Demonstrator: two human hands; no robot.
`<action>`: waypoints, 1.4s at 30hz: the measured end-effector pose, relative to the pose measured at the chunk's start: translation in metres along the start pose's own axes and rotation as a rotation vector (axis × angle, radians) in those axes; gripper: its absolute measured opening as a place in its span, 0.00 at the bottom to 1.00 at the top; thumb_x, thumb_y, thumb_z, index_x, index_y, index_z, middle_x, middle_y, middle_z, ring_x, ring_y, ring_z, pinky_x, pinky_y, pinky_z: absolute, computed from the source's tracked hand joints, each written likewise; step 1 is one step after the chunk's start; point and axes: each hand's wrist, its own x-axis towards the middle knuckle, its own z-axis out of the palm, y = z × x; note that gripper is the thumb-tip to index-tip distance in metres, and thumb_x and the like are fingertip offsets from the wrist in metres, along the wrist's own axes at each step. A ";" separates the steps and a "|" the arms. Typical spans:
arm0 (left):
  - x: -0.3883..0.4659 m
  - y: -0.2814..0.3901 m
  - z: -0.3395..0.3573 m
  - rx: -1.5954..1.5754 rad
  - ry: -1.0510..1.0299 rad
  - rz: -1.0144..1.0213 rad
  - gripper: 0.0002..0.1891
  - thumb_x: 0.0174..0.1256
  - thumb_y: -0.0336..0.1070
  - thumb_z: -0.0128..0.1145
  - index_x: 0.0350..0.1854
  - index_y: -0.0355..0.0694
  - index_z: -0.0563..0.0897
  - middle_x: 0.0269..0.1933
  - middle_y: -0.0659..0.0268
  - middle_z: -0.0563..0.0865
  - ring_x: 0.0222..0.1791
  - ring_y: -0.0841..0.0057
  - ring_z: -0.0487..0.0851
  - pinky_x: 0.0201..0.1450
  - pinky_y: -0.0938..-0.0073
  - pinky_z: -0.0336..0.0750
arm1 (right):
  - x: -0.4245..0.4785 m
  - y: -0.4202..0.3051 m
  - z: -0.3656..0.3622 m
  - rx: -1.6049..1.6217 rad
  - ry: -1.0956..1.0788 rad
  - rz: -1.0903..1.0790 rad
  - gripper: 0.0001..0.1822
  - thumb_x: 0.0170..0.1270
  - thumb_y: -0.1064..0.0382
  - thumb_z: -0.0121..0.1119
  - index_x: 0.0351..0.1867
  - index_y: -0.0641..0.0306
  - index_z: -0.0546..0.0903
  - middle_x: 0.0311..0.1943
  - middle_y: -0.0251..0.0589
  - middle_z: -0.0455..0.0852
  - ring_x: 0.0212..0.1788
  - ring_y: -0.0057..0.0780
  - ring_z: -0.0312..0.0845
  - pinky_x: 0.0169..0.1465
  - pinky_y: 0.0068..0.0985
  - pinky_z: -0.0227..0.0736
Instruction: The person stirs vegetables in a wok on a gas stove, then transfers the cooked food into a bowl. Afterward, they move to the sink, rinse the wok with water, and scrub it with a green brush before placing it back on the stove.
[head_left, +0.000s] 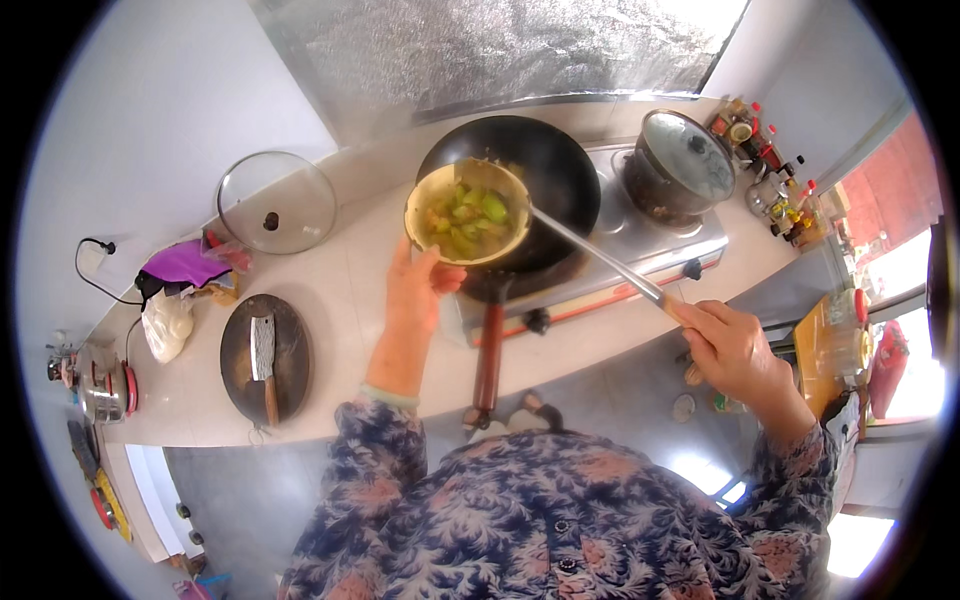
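My left hand (417, 289) grips the near rim of a yellowish bowl (412, 217), which holds cooked green vegetable pieces (471, 214). The bowl is held above the left part of a black wok (574, 176). In my right hand (731, 346) is the wooden end of a long metal-shafted utensil (600, 253); its head meets the bowl's right side and cannot be made out clearly. Some food bits show in the wok behind the bowl. The wok's reddish-brown handle (489, 356) points towards me.
Right of the wok, a lidded pot (667, 176) stands on the gas stove (712, 240), near several bottles (772, 150). On the left, a cleaver (262, 349) lies on a round chopping board (294, 375). A glass lid (300, 191) leans against the wall.
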 end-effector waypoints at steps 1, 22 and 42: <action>-0.002 0.000 -0.002 -0.006 -0.003 0.007 0.19 0.72 0.33 0.52 0.64 0.44 0.73 0.37 0.63 0.87 0.27 0.79 0.84 0.28 0.82 0.77 | -0.001 -0.003 0.000 -0.094 0.005 -0.035 0.22 0.58 0.76 0.60 0.56 0.69 0.81 0.32 0.47 0.80 0.28 0.40 0.78 0.31 0.30 0.74; -0.009 0.024 -0.060 0.014 0.229 0.158 0.22 0.72 0.34 0.52 0.67 0.46 0.71 0.31 0.67 0.86 0.23 0.81 0.83 0.26 0.83 0.76 | 0.054 0.085 -0.016 0.173 -0.107 0.467 0.16 0.66 0.67 0.59 0.54 0.70 0.82 0.23 0.38 0.82 0.22 0.16 0.74 0.27 0.21 0.71; -0.084 0.021 -0.099 -0.040 0.338 0.176 0.26 0.68 0.30 0.54 0.69 0.40 0.68 0.40 0.62 0.87 0.23 0.79 0.84 0.21 0.84 0.75 | 0.114 0.148 0.087 0.722 -0.315 0.610 0.18 0.66 0.65 0.57 0.56 0.66 0.82 0.24 0.33 0.81 0.17 0.12 0.67 0.17 0.13 0.57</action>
